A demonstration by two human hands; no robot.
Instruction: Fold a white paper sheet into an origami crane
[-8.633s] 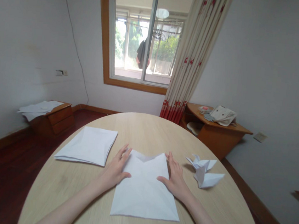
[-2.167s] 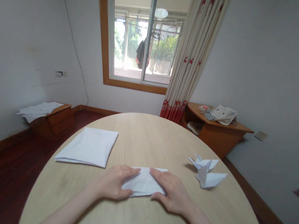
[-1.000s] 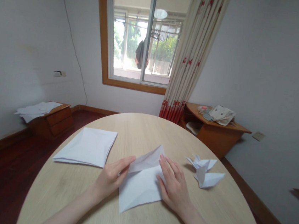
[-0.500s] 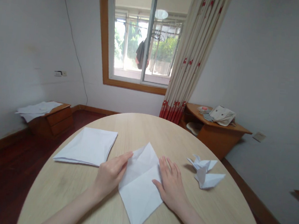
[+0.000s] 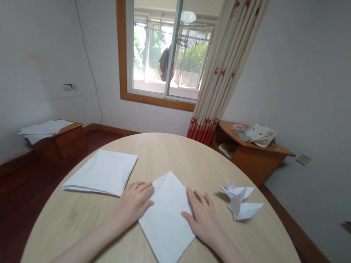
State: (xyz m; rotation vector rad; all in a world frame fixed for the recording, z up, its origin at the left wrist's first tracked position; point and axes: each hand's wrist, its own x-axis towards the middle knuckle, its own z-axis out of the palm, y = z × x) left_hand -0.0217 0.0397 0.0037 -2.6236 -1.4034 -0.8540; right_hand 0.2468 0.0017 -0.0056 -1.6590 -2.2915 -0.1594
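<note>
A white sheet of paper, folded to a diamond shape, lies on the round wooden table with one corner towards me and one away. My left hand rests on its left edge, fingers stretched out and thumb on the paper. On the opposite edge lies my right hand, also flat with fingers apart. Neither hand grips the sheet. Beyond my right hand stand folded paper cranes, close together. A stack of white paper sits to the left of my left hand.
The pale round table has a curved far edge. Behind it on the right stands a wooden corner desk with a cloth bag on top. A low drawer cabinet bearing papers stands at the left. A curtain hangs beside the window.
The paper's upper part now looks smooth, without the slanting fold edge seen before. Its near corner has shifted right. My left hand has gone from pinching the edge to lying flat.
</note>
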